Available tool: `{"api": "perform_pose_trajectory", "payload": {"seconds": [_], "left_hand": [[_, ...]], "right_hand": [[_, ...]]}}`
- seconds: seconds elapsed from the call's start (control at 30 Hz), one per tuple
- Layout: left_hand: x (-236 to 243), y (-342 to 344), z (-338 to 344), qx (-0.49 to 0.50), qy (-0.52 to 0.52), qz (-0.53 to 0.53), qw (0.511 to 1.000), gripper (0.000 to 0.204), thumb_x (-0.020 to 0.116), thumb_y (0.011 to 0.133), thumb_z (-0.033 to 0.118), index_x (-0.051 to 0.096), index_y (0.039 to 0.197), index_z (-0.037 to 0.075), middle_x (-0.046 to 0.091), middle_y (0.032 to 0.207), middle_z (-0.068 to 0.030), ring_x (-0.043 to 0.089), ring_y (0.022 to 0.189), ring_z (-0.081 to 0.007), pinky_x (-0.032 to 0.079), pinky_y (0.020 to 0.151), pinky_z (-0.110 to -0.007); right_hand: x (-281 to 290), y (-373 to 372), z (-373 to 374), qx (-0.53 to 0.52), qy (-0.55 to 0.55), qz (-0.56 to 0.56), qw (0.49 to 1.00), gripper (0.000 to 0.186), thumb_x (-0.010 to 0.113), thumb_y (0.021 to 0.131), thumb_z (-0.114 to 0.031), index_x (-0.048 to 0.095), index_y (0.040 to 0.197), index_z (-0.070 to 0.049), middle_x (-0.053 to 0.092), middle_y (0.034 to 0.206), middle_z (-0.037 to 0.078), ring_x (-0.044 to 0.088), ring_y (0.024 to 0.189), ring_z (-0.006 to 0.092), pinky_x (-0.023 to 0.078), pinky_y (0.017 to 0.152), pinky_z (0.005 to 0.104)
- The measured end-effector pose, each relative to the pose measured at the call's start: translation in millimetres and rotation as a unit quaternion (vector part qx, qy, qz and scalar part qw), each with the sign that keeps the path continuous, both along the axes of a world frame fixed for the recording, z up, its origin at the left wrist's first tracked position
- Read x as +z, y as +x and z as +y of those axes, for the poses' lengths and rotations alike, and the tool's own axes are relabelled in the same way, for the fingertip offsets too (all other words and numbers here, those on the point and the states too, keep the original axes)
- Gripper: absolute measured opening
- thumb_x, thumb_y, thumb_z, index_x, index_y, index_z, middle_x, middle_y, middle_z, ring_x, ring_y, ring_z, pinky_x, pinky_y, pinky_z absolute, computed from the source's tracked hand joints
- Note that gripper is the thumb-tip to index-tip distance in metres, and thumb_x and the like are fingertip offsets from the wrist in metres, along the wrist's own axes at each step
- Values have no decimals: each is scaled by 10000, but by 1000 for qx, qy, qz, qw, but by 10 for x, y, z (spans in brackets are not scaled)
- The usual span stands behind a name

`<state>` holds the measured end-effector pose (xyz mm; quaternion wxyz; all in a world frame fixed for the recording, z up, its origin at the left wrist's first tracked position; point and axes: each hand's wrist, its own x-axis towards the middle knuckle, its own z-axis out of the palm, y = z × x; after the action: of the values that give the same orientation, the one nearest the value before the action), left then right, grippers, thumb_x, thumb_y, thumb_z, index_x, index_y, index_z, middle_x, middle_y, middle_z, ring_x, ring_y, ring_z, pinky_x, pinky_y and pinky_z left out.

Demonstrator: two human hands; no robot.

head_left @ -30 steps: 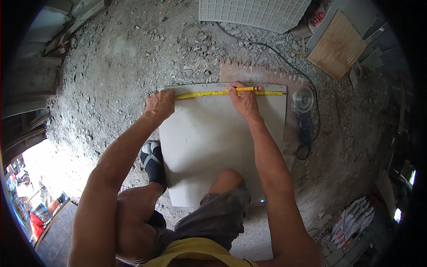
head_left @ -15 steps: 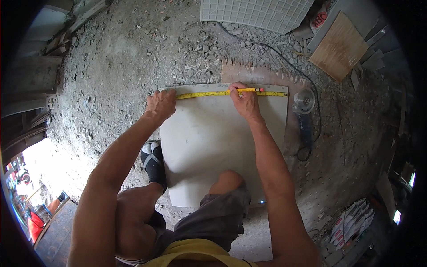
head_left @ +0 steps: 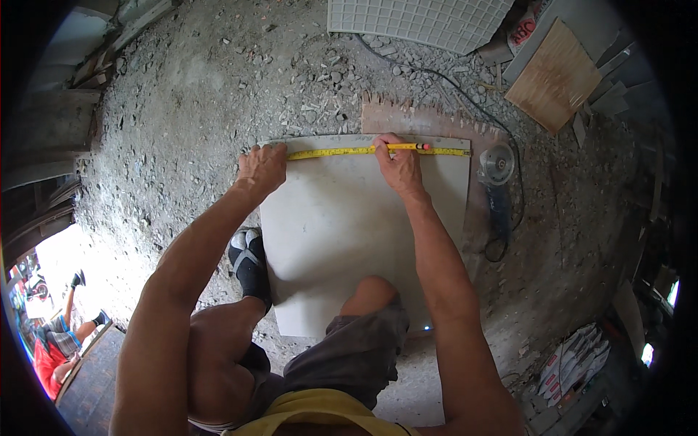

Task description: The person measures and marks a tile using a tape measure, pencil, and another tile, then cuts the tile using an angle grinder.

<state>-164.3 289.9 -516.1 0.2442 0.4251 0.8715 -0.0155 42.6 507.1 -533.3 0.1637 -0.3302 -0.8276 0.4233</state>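
A: What does each hand have hold of?

B: The left hand is curled tight, its fingers bunched over the tape measure at the board's far left corner; whether the tape's case is tucked underneath cannot be told. The right hand is closed around a yellow pencil, whose pink eraser end points right.

A: And where does the tape lie?

B: Just inside the far edge of the pale board, stretched across to its right side (whether the metal end hooks over is too small to tell). The board lies on the rubble-strewn ground. The person's right knee is over it, and the left foot is just beside it.

A: What could go wrong from here?

B: The tape could slide or bow if the left hand eased its press, and any reading would be off. The pencil's point is hidden behind the right hand, so a slanted tip could mislead too.

A: And the board?

B: It looks stiff, perhaps brittle; a stone beneath plus a leaning knee could crack it. The grinder lies near its right side, so a careless sweep of the right arm could knock it. Its black cord could snag a foot.
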Motion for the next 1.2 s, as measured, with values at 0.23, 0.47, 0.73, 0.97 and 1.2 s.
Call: {"api": "perform_pose_trajectory", "payload": {"seconds": [0.23,0.47,0.73,0.97,1.2], "left_hand": [[61,28,-13,-8,22,7,1000,167,538,937,203,618,1028,88,690,991,-166,644,992,-394,502,821,-591],[22,14,-19,-4,10,-1,1000,169,545,936,211,624,1025,91,685,1035,-157,639,1022,-387,500,827,-593],[57,106,-226,-7,-35,-59,998,233,529,927,198,653,1120,161,692,1131,-120,626,1125,-359,465,919,-600],[64,804,-837,-72,47,-49,995,158,524,926,228,642,981,139,705,950,-171,681,923,-407,520,763,-577],[183,1594,-1467,-59,-31,-82,994,214,508,952,274,651,1019,131,699,1059,-144,655,1048,-385,484,850,-595]], "right_hand": [[-33,-36,-13,6,34,55,998,137,595,916,-165,673,919,-53,698,858,148,673,803,352,522,724,426],[-10,-32,-41,-2,57,27,998,137,602,915,-171,676,941,-59,702,866,138,669,802,357,523,752,417],[675,456,-176,-149,-43,108,982,201,573,999,-187,641,1056,-7,669,960,84,634,892,189,486,870,331],[953,2965,-1445,-353,-116,-11,928,232,574,990,-192,630,991,34,662,915,72,623,877,148,498,811,293],[725,4221,-2603,-464,-146,-18,873,285,558,994,-241,634,963,32,678,850,73,638,799,153,502,765,314]]}}
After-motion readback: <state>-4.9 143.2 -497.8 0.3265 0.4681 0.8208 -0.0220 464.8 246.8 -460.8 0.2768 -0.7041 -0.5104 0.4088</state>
